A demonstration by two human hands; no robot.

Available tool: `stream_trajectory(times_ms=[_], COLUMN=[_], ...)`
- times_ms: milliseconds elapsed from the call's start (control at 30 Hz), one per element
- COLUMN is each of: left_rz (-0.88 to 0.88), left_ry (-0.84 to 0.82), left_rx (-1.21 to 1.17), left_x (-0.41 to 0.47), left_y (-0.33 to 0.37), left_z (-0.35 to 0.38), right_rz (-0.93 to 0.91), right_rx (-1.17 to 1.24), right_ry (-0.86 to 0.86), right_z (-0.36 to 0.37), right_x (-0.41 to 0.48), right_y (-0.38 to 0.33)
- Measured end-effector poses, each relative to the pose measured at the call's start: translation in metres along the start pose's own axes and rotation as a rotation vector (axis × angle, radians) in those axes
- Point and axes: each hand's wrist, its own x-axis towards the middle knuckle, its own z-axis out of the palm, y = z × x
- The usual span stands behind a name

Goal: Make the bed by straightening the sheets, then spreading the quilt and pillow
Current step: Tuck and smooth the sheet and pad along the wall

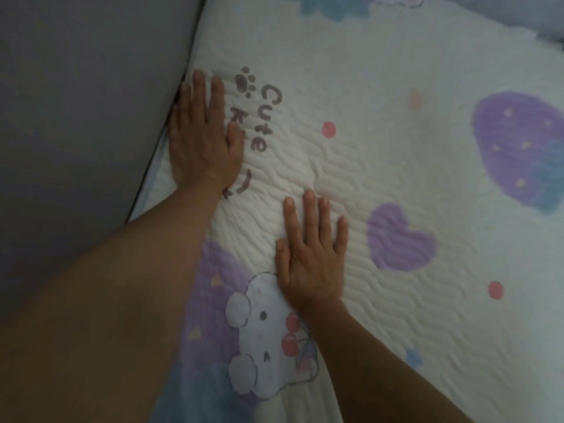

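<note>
Head view. The white quilted bed sheet [381, 166], printed with purple hearts and pink dots, covers the bed from 12 to 6 o'clock. The left-hand grip [203, 132], at 10 o'clock, lies open and palm-down on the sheet's edge, fingers straight, beside the plain grey surface [76, 102] that fills the 9 o'clock side. The brown "Cute" lettering [262, 117] sits just at its 3 o'clock. The right-hand grip [311, 254], near centre, also presses flat with fingers spread, holding nothing. The white cartoon animal print [265, 340] lies at its 7 o'clock and a purple heart print [396, 236] at its 3 o'clock. Low ripples cross the sheet between the hands.
</note>
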Motion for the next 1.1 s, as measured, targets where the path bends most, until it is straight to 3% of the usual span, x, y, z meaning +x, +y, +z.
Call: stream_trajectory(times_ms=[200,367,500,633,833,933,1100], left_rz=[-0.009,0.098,0.197,0.212,0.227,0.227,0.244], left_ry=[-0.015,-0.162,-0.124,-0.129,-0.018,0.024,0.032], left_rx=[-0.012,-0.161,-0.182,0.065,0.084,0.092,0.104], left_x=[0.001,-0.02,-0.172,-0.32,-0.334,-0.332,-0.334], left_y=[-0.001,0.004,0.001,-0.063,-0.094,-0.097,-0.1], left_z=[-0.002,-0.034,-0.078,-0.086,-0.055,-0.049,-0.051], right_rz=[-0.004,-0.001,-0.017,-0.017,-0.065,-0.079,-0.077], right_rx=[-0.019,-0.017,-0.01,0.017,0.018,0.072,0.177], right_ry=[0.037,0.066,0.092,0.122,0.135,0.063,0.073], right_z=[0.005,0.008,0.008,0.008,0.007,-0.005,-0.021], right_x=[0.002,0.001,-0.002,0.001,0.001,-0.008,-0.131], right_y=[0.0,0.004,0.003,0.005,0.01,0.012,-0.011])
